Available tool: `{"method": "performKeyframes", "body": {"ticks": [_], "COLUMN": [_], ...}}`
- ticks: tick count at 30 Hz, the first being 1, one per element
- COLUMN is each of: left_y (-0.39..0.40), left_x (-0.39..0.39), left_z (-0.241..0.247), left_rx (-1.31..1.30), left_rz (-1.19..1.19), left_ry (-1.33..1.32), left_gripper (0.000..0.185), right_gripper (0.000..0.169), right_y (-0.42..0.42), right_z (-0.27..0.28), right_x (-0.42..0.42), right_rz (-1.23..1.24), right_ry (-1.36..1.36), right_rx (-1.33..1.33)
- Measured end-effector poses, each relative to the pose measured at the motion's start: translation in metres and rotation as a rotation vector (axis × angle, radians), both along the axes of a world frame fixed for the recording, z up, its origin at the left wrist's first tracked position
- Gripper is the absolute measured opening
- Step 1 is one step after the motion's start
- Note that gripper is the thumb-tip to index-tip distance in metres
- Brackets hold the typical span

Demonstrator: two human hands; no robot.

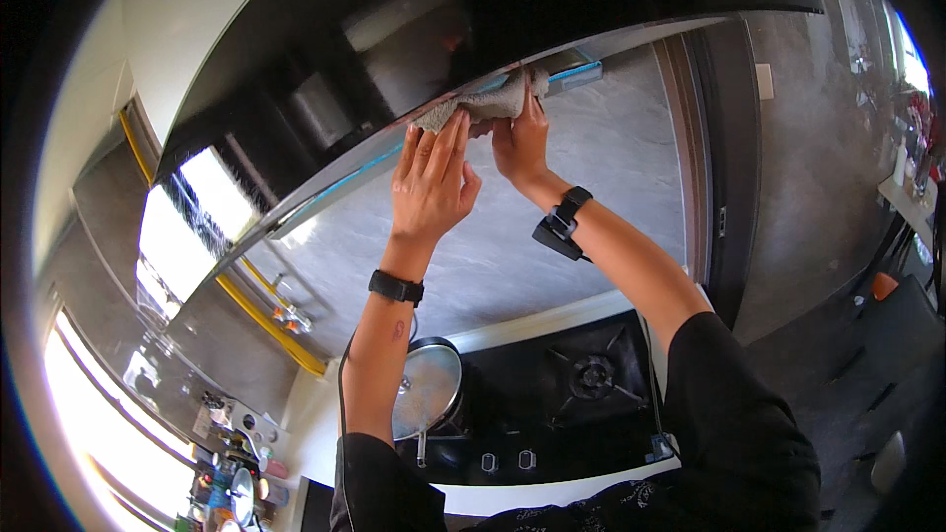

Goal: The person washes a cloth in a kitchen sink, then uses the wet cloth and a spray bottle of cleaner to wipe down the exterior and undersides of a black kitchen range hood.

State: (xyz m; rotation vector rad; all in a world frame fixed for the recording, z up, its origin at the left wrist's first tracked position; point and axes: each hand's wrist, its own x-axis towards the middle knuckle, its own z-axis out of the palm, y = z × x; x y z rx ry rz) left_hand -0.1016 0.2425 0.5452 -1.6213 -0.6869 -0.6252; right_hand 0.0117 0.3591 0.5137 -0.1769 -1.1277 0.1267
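A grey cloth (488, 105) lies against the lower edge of a glossy black range hood (295, 81). My left hand (434, 181) is raised with its fingertips pressing the cloth's left end, palm facing the hood. At the cloth's right end, my right hand (523, 134) pinches it between thumb and fingers, some of which are hidden behind the fabric. A light strip with blue edging (576, 77) runs along the hood's underside, just beyond the cloth.
Below is a black gas hob (510, 391) with a glass-lidded pan (425, 388) on its left burner. Yellow gas pipes (273, 329) run down the wall at left. Bottles and dishes (240, 495) crowd the lower left. A dark door frame (728, 162) stands at right.
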Motion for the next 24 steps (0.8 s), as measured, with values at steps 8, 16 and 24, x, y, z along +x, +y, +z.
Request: {"method": "performKeyframes", "body": {"ticks": [8, 16, 24], "left_y": [0.024, 0.008, -0.04], "left_x": [-0.004, 0.007, -0.006], "left_z": [-0.002, -0.014, -0.017], "left_rx": [-0.221, -0.183, 0.228], "left_rz": [0.143, 0.185, 0.286], "left_ry": [0.029, -0.075, -0.23], "left_gripper": [0.061, 0.068, 0.064], "right_gripper": [0.073, 0.087, 0.078], "right_y": [0.055, 0.008, -0.095], "right_z": [-0.005, -0.02, 0.006], "right_x": [-0.004, -0.011, 0.007], "right_rz": [0.055, 0.081, 0.063], "right_ry": [-0.083, -0.092, -0.098], "right_rx": [-0.216, -0.164, 0.307]}}
